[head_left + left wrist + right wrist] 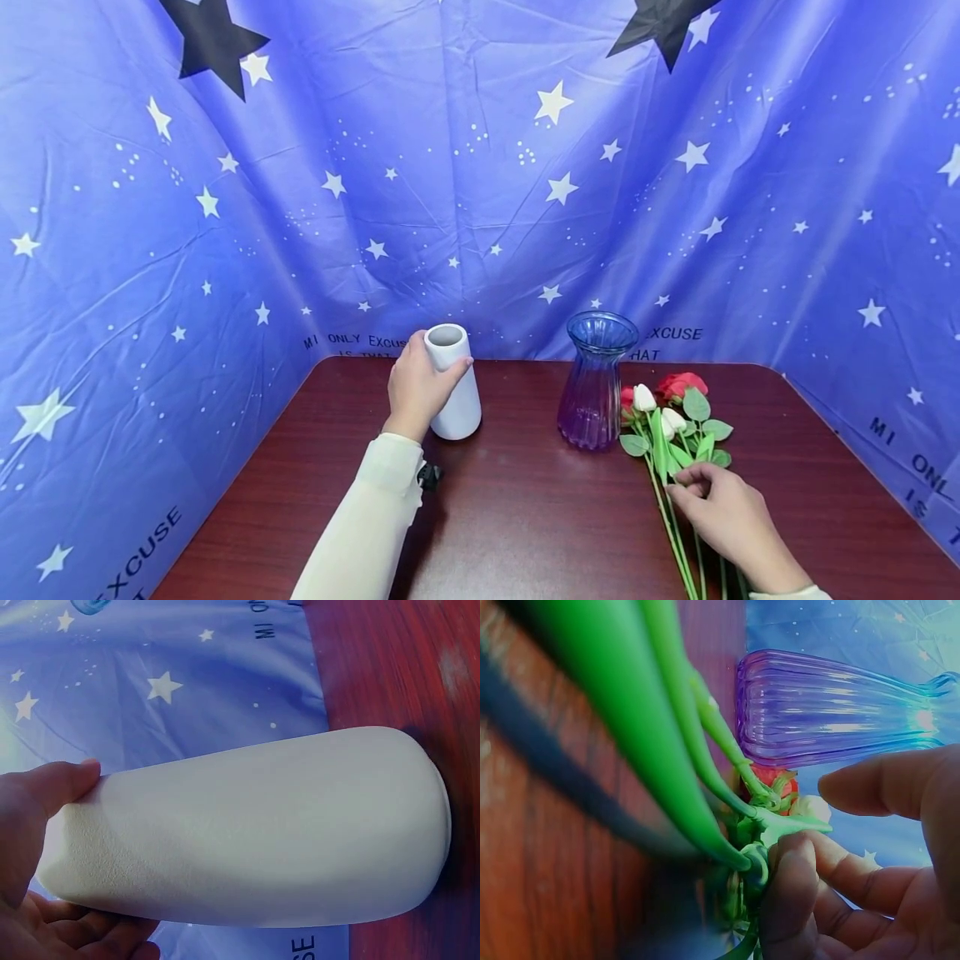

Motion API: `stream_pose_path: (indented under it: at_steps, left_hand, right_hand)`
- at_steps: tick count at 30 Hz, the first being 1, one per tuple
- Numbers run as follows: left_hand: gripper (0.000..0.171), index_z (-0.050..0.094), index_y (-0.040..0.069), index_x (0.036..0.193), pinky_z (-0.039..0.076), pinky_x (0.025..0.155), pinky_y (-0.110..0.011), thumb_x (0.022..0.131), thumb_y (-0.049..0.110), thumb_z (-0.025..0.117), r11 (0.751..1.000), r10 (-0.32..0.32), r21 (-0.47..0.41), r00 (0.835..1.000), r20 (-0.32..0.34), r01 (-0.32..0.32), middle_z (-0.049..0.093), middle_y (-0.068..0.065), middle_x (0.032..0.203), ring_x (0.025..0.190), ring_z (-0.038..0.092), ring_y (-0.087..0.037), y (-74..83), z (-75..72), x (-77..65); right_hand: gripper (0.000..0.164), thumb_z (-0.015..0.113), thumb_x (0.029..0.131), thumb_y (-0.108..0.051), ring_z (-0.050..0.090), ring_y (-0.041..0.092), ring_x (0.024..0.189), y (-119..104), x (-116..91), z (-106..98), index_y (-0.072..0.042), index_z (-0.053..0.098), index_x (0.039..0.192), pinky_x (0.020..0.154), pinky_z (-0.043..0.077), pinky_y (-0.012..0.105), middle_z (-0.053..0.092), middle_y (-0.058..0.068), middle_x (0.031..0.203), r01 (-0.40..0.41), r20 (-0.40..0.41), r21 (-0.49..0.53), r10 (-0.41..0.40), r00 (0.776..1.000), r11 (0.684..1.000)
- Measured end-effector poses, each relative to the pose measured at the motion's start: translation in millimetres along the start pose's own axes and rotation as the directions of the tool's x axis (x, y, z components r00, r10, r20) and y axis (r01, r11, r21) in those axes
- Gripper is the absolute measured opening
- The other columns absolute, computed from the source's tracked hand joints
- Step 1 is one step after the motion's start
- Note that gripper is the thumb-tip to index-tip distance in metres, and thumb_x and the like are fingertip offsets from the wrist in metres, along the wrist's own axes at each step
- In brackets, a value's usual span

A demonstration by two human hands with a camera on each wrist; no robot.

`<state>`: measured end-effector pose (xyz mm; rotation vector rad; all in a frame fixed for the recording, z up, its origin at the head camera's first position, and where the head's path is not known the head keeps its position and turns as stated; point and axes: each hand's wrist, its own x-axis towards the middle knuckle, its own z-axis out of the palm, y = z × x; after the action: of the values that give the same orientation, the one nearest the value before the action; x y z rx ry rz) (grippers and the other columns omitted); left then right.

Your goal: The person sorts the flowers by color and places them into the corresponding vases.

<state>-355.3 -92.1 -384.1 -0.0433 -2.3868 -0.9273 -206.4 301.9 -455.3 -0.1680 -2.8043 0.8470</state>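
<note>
A white vase (457, 400) stands upright on the table at centre left. My left hand (422, 383) grips it near the top, thumb on one side and fingers on the other, as the left wrist view also shows (247, 832). On the right, artificial flowers with red and white heads (672, 423) lie on the table, their green stems toward me. My right hand (723, 512) is over the stems and leaves, fingers bent. In the right wrist view its thumb stays apart from the fingers (791, 885), which are at the green leaves; whether they touch is unclear.
A ribbed blue-purple glass vase (592, 392) stands upright just left of the flower heads. The dark red wooden table (517, 517) ends at a blue star-printed cloth (465, 208) behind and at both sides. A small black object (430, 477) shows at the left cuff.
</note>
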Motion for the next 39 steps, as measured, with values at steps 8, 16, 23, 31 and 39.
stream_pose_path:
  at_steps: [8,16,23,31,39]
  left_hand:
    - [0.075,0.058,0.009,0.130,0.056,0.084,-0.051,0.076,0.054,0.085,1.000,0.010,-0.017,1.000,0.004,-0.010,0.068,-0.010,0.113,0.101,0.069,-0.035,5.3,-1.8,-10.5]
    - [0.075,0.059,0.011,0.131,0.057,0.081,-0.050,0.076,0.054,0.086,0.999,0.017,-0.040,1.000,-0.005,-0.017,0.068,-0.008,0.113,0.099,0.069,-0.032,6.8,-4.1,-15.7]
    - [0.075,0.058,0.013,0.132,0.057,0.078,-0.050,0.076,0.055,0.085,0.998,0.021,-0.051,0.999,-0.025,-0.022,0.067,-0.007,0.114,0.097,0.069,-0.032,4.0,0.1,-19.1]
    - [0.078,0.056,0.013,0.135,0.057,0.078,-0.050,0.076,0.055,0.086,0.998,0.037,-0.051,0.999,-0.029,-0.038,0.067,-0.008,0.115,0.097,0.069,-0.032,2.2,3.4,-19.3]
    - [0.083,0.057,0.010,0.137,0.056,0.085,-0.050,0.075,0.056,0.086,0.998,0.006,-0.067,1.000,0.002,-0.006,0.067,-0.009,0.120,0.103,0.068,-0.033,0.3,1.4,-17.9]
  right_hand:
    - [0.026,0.076,0.090,-0.031,0.062,0.010,0.059,0.6,-1.7,0.9,-0.008,0.072,0.102,0.057,0.048,0.029,0.069,-0.005,0.077,-0.046,0.052,0.048,0.044,0.998,0.998]
    - [0.024,0.077,0.090,-0.031,0.064,0.012,0.056,-5.0,-2.6,0.8,-0.009,0.075,0.098,0.051,0.050,0.029,0.069,-0.005,0.069,-0.106,0.105,0.079,0.097,0.990,0.991]
    - [0.018,0.077,0.090,-0.031,0.063,0.012,0.054,-5.9,-4.2,2.5,-0.015,0.077,0.084,0.051,0.048,0.028,0.066,-0.004,0.060,-0.115,0.132,0.066,0.106,0.986,0.991]
    - [0.017,0.076,0.090,-0.029,0.063,0.013,0.052,-2.2,-5.8,5.3,-0.015,0.076,0.079,0.050,0.048,0.028,0.066,-0.005,0.060,-0.132,0.136,0.064,0.122,0.983,0.989]
    - [0.018,0.076,0.090,-0.029,0.063,0.013,0.052,0.4,-5.4,7.0,-0.017,0.076,0.077,0.049,0.047,0.028,0.065,-0.005,0.059,-0.143,0.159,0.064,0.131,0.978,0.988]
